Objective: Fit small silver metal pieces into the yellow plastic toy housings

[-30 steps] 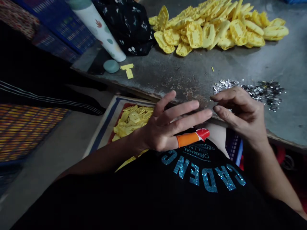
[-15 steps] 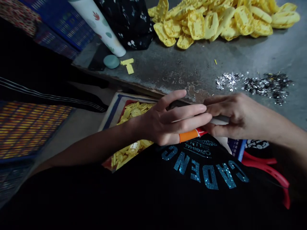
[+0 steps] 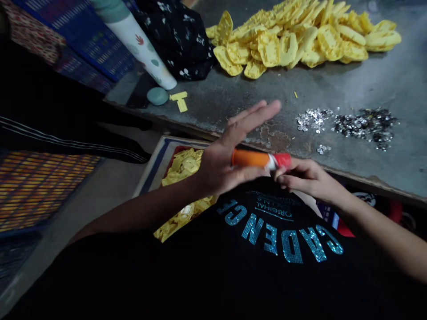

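Observation:
My left hand (image 3: 218, 162) is above the crate with two fingers stretched up toward the bench. Its index finger appears to wear an orange sleeve (image 3: 251, 158) with a white band and a red tip (image 3: 283, 161). The thumb lies under that sleeve, pressed toward the fingertip. My right hand (image 3: 308, 180) is closed in a pinch at the red tip, touching the left fingertips. Whatever is between the fingertips is hidden. Small shiny clear pieces (image 3: 314, 120) and darker metallic pieces (image 3: 367, 124) lie on the bench beyond my right hand.
Yellow moulded parts (image 3: 268, 49) are heaped at the back of the grey bench (image 3: 230, 95). A flask (image 3: 147, 46), a black patterned cloth (image 3: 176, 40) and yellow strips (image 3: 180, 101) lie left. Below the bench edge, a crate (image 3: 147, 171) holds yellow parts. A person in dark trousers (image 3: 66, 138) is at left.
My left hand has turned, its free fingers swinging up and away from my right hand. My right hand has come down and closer to my body. A small shiny cluster now shows near the bench edge.

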A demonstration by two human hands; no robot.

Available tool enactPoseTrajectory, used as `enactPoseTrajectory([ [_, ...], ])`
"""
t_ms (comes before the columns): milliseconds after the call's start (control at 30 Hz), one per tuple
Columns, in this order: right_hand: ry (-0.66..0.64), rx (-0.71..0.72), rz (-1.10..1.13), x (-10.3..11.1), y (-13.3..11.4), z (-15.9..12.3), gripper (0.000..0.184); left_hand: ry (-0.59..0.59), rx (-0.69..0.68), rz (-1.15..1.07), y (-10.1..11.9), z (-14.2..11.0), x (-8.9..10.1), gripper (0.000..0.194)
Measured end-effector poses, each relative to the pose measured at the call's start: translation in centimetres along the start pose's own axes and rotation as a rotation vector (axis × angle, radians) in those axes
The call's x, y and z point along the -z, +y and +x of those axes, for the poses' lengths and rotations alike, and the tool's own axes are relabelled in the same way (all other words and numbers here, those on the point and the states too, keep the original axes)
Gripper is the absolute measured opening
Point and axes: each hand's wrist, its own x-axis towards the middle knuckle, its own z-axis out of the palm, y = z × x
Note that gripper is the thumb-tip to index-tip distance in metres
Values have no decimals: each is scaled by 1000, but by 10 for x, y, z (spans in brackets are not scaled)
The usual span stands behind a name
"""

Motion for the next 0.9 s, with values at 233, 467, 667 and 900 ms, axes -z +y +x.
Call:
enactPoseTrajectory([
  [233,147,228,30,14,-14,22,25,147,630,-810,-1,-5,-33,28],
  [467,243,169,243,-1,-5,31,24,186,769,-903,-4,-14,-43,33],
  [667,352,95,392,-14,4,29,27,150,718,-893,-6,-13,-49,34],
  [900,465,-12,678,-42,12,29,33,183,588,-718,-14,-14,-53,30],
])
